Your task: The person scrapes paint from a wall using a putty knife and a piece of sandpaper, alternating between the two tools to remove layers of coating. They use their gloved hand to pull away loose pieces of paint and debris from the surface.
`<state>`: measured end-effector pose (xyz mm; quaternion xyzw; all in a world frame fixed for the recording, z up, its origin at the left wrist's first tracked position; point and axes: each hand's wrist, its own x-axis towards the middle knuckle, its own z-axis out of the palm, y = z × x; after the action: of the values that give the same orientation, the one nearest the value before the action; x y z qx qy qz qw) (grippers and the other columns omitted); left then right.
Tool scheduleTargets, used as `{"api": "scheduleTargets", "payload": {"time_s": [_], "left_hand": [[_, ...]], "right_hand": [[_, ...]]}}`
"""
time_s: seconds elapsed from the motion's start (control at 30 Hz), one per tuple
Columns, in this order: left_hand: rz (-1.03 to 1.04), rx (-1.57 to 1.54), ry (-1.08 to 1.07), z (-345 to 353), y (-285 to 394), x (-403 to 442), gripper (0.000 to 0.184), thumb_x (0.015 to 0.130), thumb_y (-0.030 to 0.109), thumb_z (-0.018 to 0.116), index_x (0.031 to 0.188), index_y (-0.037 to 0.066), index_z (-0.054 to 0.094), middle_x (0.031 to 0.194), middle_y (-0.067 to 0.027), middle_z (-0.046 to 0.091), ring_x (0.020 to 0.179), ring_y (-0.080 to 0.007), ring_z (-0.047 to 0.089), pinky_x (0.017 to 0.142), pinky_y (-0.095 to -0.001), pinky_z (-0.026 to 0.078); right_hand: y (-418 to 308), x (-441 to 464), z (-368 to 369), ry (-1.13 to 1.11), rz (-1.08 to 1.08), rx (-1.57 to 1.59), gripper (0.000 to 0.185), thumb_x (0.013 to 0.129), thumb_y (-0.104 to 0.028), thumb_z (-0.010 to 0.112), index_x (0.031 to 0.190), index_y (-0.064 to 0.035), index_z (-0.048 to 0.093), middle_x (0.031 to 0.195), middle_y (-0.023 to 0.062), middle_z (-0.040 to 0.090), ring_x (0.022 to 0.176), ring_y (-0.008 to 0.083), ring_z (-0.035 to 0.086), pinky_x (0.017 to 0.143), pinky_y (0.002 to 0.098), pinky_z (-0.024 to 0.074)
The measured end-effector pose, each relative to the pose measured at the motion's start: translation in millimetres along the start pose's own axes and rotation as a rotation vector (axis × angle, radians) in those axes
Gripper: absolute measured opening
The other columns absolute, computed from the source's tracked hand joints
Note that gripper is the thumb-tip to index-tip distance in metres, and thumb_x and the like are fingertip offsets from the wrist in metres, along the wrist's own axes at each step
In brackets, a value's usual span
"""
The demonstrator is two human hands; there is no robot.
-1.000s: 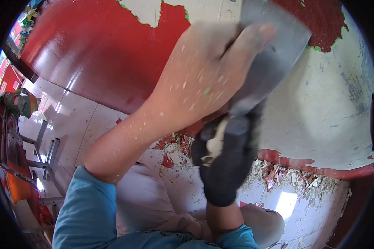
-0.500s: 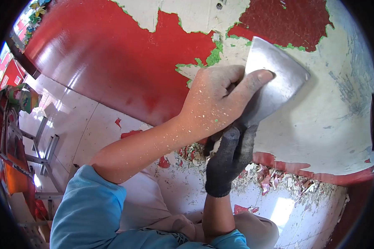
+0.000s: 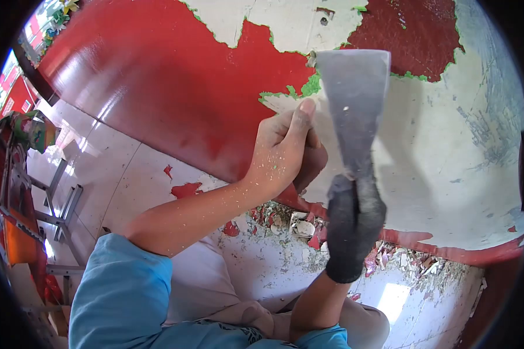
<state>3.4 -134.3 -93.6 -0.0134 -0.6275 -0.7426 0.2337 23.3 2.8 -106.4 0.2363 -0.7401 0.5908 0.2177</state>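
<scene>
My left hand (image 3: 278, 148) is bare and dusted with pale flecks, in front of the peeling red wall (image 3: 174, 87). Its thumb points up and its fingers are curled; a dark reddish-brown shape shows beneath them, and I cannot make out what it is. To its right, my right hand (image 3: 355, 227), in a black glove, grips a wide metal scraper (image 3: 358, 87) by its lower end. The blade points up, its wide edge near the green-rimmed border between red paint and the bare cream patch (image 3: 448, 151).
Red and cream paint flakes (image 3: 402, 262) lie along the wall's foot on the white tiled floor (image 3: 108, 168). Metal frame legs (image 3: 67, 215), an orange object (image 3: 23, 250) and a patterned cloth item (image 3: 35, 131) stand at the left.
The scraper has swung upright and moved left, away from my left hand's thumb. My hands have separated, the gloved one shifting right. A pale piece now shows on the floor debris between them.
</scene>
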Motion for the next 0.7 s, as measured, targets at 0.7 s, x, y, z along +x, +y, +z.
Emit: {"api": "scheduleTargets", "payload": {"time_s": [0.7], "left_hand": [[-0.211,0.034,0.073,-10,-39,-13,0.050,0.098,0.035,0.043,0.063,0.001,0.053,0.052,-0.0015,0.050,0.047,-0.0063,0.045,0.045,-0.0245,0.037]], "right_hand": [[-18,4,-2,-0.262,0.030,-0.164,0.039,0.083,-0.002,0.057,0.122,0.0007,0.055,0.074,0.0116,0.064,0.062,0.0139,0.059,0.060,0.0280,0.0484]]}}
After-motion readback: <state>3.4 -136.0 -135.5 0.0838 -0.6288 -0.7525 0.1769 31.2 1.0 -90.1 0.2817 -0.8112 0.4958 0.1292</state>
